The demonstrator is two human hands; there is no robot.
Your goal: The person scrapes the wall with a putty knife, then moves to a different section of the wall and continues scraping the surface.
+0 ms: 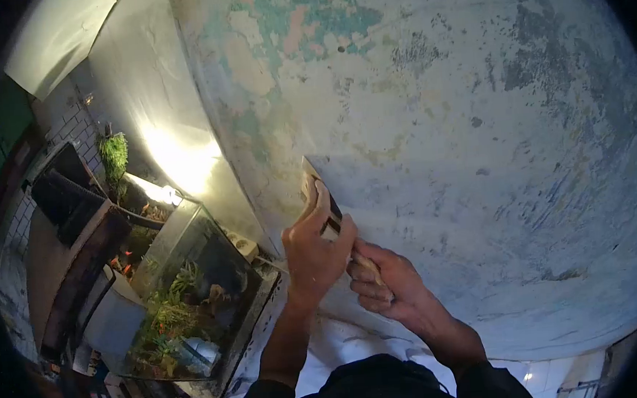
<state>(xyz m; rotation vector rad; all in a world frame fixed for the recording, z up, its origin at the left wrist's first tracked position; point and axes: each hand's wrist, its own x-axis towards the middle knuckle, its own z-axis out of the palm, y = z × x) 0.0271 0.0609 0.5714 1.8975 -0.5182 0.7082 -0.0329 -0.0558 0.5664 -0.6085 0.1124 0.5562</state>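
head view shows the scraper (316, 192) flat against the peeling wall (476, 153), the left hand (314, 247) pressing its blade with fingers stretched, the right hand (382, 279) closed around the handle. if the blade tilts, i think its corner can dig into the plaster; a slip can also send the knuckles against the rough surface. paint flakes may fall into the aquarium (186, 295) standing near below-left, lit by a lamp (161, 190).

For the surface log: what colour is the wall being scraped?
Pale grey-white wall, patchy with green and tan flecks; head view.
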